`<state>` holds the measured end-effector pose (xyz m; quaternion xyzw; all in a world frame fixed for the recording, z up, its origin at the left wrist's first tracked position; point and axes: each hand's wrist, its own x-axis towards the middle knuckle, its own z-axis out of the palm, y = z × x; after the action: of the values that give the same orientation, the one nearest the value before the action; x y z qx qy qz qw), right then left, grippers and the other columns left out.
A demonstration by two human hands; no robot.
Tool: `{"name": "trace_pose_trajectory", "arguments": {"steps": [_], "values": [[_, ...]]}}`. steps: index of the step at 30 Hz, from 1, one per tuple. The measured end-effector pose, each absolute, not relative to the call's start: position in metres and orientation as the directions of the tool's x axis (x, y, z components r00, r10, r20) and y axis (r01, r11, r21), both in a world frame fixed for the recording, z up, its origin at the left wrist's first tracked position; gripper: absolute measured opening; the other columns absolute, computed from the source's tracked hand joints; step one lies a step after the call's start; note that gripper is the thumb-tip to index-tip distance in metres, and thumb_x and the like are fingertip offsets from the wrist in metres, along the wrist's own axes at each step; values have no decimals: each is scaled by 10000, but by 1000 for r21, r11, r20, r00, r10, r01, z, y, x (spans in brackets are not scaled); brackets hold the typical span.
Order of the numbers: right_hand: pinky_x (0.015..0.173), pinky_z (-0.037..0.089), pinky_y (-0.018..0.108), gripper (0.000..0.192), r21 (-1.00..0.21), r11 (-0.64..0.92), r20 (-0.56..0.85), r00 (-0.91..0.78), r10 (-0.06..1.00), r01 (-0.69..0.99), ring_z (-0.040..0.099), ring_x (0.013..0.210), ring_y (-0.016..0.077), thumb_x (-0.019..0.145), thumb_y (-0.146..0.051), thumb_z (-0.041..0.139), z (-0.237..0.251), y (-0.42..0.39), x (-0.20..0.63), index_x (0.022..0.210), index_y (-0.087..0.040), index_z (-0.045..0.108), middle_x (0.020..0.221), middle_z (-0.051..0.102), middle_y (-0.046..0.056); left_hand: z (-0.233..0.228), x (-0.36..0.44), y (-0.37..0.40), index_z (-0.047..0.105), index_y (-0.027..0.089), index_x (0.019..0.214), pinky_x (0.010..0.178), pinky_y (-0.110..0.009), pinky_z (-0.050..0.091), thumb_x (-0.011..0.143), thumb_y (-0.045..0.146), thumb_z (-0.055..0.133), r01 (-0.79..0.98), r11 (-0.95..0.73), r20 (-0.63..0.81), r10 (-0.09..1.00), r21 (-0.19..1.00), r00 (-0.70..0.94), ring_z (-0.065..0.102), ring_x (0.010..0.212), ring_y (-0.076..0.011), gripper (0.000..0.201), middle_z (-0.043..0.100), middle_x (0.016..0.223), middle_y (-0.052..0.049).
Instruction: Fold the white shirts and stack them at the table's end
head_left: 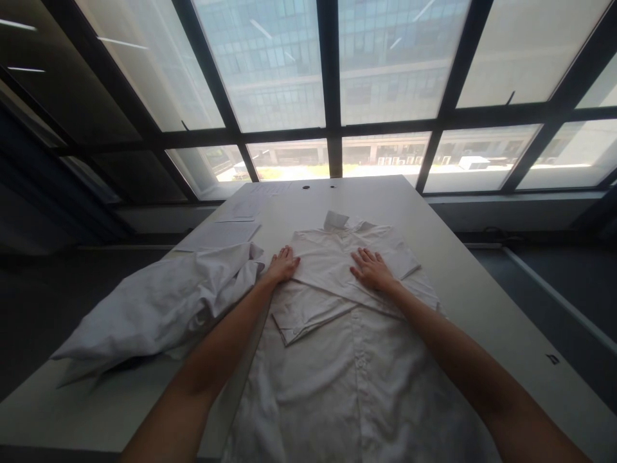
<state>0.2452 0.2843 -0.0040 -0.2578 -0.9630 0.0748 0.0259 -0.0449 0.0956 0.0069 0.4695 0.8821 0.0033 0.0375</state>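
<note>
A white button-front shirt (321, 360) lies on the table with its collar (336, 220) toward the window. Its sleeves are folded inward across the chest, one cuff ending at the lower left. My left hand (284, 263) rests at the shirt's left edge near the shoulder, fingers stretched out and holding nothing. Flat on the folded sleeve at the right of the chest lies my right hand (372, 269), its fingers spread. The shirt's lower part runs toward me and out of the bottom of the view.
A crumpled heap of white cloth (159, 299) sits on the left of the white table (501, 360). Papers (219, 235) lie behind it. Two small dark spots mark the table's far end. Large dark-framed windows (332, 83) stand beyond.
</note>
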Motion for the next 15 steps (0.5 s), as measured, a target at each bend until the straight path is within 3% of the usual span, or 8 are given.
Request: {"name": "trace_pose_trajectory", "arguments": {"steps": [8, 12, 15], "values": [[1223, 100, 542, 699, -176, 858, 40, -867, 497, 483, 126, 1555, 285, 1026, -590, 235, -6, 283, 246, 1614, -213, 269, 1692, 168, 118, 3, -28, 25, 420, 86, 1521, 1239, -313, 249, 965, 242, 383, 877, 479, 16, 877, 44, -480, 328, 1503, -192, 578, 394, 1604, -131], [1225, 102, 537, 697, -172, 854, 31, -864, 502, 490, 123, 1556, 282, 1026, -581, 235, -4, 282, 246, 1618, -214, 259, 1694, 159, 110, 16, -13, 23, 530, 131, 1431, 1203, -310, 329, 970, 208, 377, 861, 506, 93, 856, 49, -508, 458, 1422, -191, 492, 521, 1517, -111], [1227, 99, 535, 697, -169, 851, 16, -861, 508, 498, 115, 1558, 278, 1025, -573, 240, -3, 280, 248, 1621, -211, 251, 1696, 146, 106, 23, 3, 27, 645, 163, 1267, 1092, -343, 463, 1003, 182, 314, 836, 548, 105, 830, 35, -548, 631, 1225, -224, 424, 667, 1328, -120]]}}
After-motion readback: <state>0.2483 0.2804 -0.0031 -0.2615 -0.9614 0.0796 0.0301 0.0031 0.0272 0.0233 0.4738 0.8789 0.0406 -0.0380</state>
